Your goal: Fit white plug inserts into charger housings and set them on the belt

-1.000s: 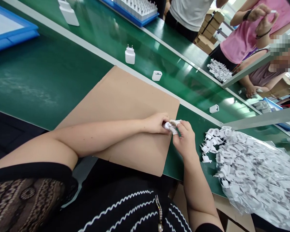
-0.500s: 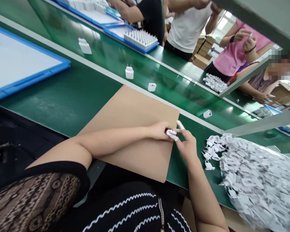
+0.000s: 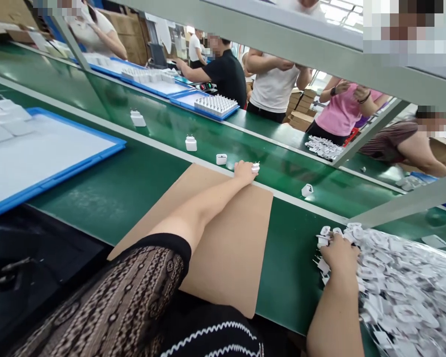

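My left hand [image 3: 244, 172] reaches over the far edge of the cardboard sheet [image 3: 230, 233] to the green belt. Its fingers are closed on a white charger plug [image 3: 255, 167] whose two metal pins point up. At the right, my right hand [image 3: 340, 252] is down among the white plug pieces [image 3: 397, 282] heaped in a clear plastic bag. Its fingers are bent over the near end of the heap; whether they grip a piece I cannot make out. A white charger housing [image 3: 221, 159] stands on the belt just left of my left hand.
Further housings stand on the green belt [image 3: 163, 136], one at the right [image 3: 307, 190]. A blue-rimmed tray [image 3: 70, 166] with white chargers lies at the left. A grey metal frame [image 3: 282, 37] crosses overhead. Several co-workers sit or stand across the belt.
My hands have parted from above the cardboard. The left has carried the charger plug forward to the belt; the right has moved right into the plug pieces. The view has tilted up.
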`<state>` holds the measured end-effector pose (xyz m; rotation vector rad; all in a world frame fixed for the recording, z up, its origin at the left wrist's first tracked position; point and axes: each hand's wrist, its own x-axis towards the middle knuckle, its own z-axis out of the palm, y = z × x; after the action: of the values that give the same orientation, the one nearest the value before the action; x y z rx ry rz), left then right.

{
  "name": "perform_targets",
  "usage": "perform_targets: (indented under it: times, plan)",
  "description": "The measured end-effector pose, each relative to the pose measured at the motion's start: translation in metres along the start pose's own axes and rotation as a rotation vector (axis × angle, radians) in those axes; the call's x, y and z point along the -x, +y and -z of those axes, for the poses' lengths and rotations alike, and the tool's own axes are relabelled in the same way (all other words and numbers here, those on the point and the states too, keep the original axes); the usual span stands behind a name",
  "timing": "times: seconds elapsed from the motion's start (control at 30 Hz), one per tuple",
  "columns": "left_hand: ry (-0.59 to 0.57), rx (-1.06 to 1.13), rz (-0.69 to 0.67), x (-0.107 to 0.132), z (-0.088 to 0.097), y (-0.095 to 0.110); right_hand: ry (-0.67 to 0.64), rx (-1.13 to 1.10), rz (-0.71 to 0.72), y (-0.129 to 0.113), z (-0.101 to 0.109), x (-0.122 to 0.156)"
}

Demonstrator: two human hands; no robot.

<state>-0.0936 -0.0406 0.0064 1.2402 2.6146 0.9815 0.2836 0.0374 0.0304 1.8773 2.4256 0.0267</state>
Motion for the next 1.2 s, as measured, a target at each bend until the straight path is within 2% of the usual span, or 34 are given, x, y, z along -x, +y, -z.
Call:
perform_targets:
  times: [0.07, 0.13, 0.2, 0.23, 0.27, 0.33, 0.4, 0.43, 0.5, 0.57, 0.6, 0.67, 0.73, 0.83, 0.9, 1.0, 1.13, 1.2]
  plan:
    - [0.070, -0.018, -0.008, 0.003, 0.004, -0.011, 0.006, -0.043, -0.005, -0.002, 0.000, 0.000]
    - [0.217, -0.046, 0.026, 0.004, 0.016, -0.026, -0.005, -0.085, -0.004, -0.005, 0.001, 0.001]
    - [0.358, -0.078, 0.161, 0.003, 0.035, -0.047, 0.008, -0.112, 0.013, -0.009, 0.003, 0.005]
    - [0.385, -0.085, 0.268, 0.002, 0.047, -0.059, 0.033, -0.123, 0.027, -0.010, 0.004, 0.007]
    - [0.359, -0.080, 0.366, 0.000, 0.059, -0.071, 0.070, -0.143, 0.044, -0.012, 0.005, 0.010]
    - [0.193, -0.046, 0.435, -0.002, 0.081, -0.092, 0.154, -0.231, 0.071, -0.014, 0.005, 0.014]
    - [0.190, -0.040, 0.428, 0.000, 0.095, -0.103, 0.213, -0.431, 0.098, -0.017, 0.002, 0.017]
    - [0.234, -0.032, 0.394, 0.004, 0.099, -0.104, 0.220, -0.576, 0.121, -0.019, 0.001, 0.017]
    - [0.331, 0.032, 0.271, 0.022, 0.099, -0.094, 0.179, -0.906, 0.180, -0.024, -0.003, 0.017]
    - [0.316, 0.149, 0.135, 0.055, 0.090, -0.072, 0.102, -1.186, 0.240, -0.031, -0.006, 0.017]
    - [0.248, 0.216, 0.086, 0.076, 0.084, -0.058, 0.065, -1.285, 0.271, -0.035, -0.007, 0.018]
    - [0.005, 0.344, -0.003, 0.120, 0.067, -0.029, 0.002, -1.402, 0.338, -0.044, -0.007, 0.021]
    - [-0.176, 0.419, -0.166, 0.159, 0.048, -0.004, -0.070, -1.459, 0.409, -0.052, -0.006, 0.028]
    - [-0.253, 0.390, -0.307, 0.197, 0.026, 0.019, -0.225, -1.482, 0.520, -0.062, -0.002, 0.041]
    - [-0.261, 0.377, -0.326, 0.207, 0.017, 0.023, -0.337, -1.469, 0.593, -0.067, 0.000, 0.049]
    - [-0.311, 0.426, -0.318, 0.207, 0.015, 0.018, -0.446, -1.448, 0.623, -0.072, 0.001, 0.056]
    - [-0.515, 0.525, -0.430, 0.197, 0.021, 0.008, -0.491, -1.471, 0.596, -0.077, 0.001, 0.060]
    - [-0.572, 0.553, -0.422, 0.195, 0.021, 0.008, -0.485, -1.464, 0.611, -0.079, 0.001, 0.063]
